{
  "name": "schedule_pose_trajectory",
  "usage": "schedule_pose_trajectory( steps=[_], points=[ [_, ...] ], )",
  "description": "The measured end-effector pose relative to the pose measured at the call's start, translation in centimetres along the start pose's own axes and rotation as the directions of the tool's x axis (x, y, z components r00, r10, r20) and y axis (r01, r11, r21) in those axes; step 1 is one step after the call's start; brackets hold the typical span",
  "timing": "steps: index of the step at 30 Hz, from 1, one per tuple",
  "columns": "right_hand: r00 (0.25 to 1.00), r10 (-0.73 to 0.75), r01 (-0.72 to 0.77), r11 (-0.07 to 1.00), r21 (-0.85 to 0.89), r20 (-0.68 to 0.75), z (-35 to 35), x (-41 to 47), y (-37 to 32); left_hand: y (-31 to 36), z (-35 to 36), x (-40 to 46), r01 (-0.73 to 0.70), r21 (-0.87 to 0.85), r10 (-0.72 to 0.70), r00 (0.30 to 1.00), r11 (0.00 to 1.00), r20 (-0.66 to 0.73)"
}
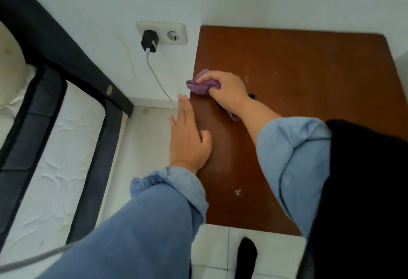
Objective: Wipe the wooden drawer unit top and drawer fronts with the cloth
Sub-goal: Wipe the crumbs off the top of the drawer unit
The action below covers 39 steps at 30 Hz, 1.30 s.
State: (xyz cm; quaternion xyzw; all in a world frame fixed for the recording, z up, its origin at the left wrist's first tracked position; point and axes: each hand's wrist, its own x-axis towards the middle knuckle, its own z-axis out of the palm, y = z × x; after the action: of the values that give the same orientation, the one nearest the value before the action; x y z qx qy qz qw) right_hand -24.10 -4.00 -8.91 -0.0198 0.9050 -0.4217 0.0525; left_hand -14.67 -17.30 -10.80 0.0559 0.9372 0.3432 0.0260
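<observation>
Purple cloth (202, 84) bunched in right hand (227, 92), pressed on wooden drawer unit (309, 93) top near left edge. Left hand (188, 137) flat, fingers extended, resting on left edge.

Bedside corner beside the wall

A black charger plug (149, 41) is seated in the cream double wall socket (162, 33), its white cable (157, 77) trailing down; a white quilted mattress (55, 168) in a dark frame is seen at left.
</observation>
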Motion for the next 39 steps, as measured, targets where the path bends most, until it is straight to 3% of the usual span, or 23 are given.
schedule_pose_trajectory(
  steps=[3, 8, 13, 17, 20, 25, 31, 39],
  points=[
    [1.000, 0.031, -0.031, 0.999, -0.019, -0.001, 0.1, 0.0, -1.1, -1.4, -1.9, -5.9, -0.119, 0.024, 0.116, 0.988, 0.993, 0.105],
    [0.997, 0.080, -0.078, 0.993, -0.087, 0.016, 0.7, -0.6, -1.6, -3.9, -3.9, -12.0, -0.150, 0.088, 0.115, 0.941, 0.985, 0.318],
    [0.992, 0.125, -0.127, 0.989, -0.070, -0.032, 1.6, -2.2, -1.7, -4.1, -4.0, -12.4, -0.094, 0.030, 0.078, 0.935, 0.995, 0.347],
    [0.992, 0.116, -0.120, 0.991, -0.064, -0.055, 2.3, -3.7, -1.9, -5.0, -4.2, -12.5, -0.230, 0.080, 0.177, 0.891, 0.970, 0.418],
    [0.989, 0.119, -0.124, 0.990, -0.060, -0.087, 2.4, -4.8, -2.4, -5.8, -3.8, -12.7, -0.276, 0.082, 0.223, 0.892, 0.958, 0.393],
    [0.979, 0.173, -0.172, 0.985, 0.014, -0.108, 4.1, -8.5, -3.1, -5.5, -3.6, -13.0, -0.232, 0.022, 0.205, 0.898, 0.972, 0.390],
    [0.951, 0.287, -0.276, 0.955, 0.106, -0.116, 6.6, -15.5, -4.8, -5.0, -3.7, -13.9, -0.066, 0.199, 0.014, 0.968, 0.978, 0.250],
    [0.934, 0.349, -0.335, 0.930, 0.151, -0.075, 7.7, -22.2, -6.4, -5.2, -3.4, -14.7, 0.069, 0.173, -0.102, 0.977, 0.982, 0.189]
  ],
)
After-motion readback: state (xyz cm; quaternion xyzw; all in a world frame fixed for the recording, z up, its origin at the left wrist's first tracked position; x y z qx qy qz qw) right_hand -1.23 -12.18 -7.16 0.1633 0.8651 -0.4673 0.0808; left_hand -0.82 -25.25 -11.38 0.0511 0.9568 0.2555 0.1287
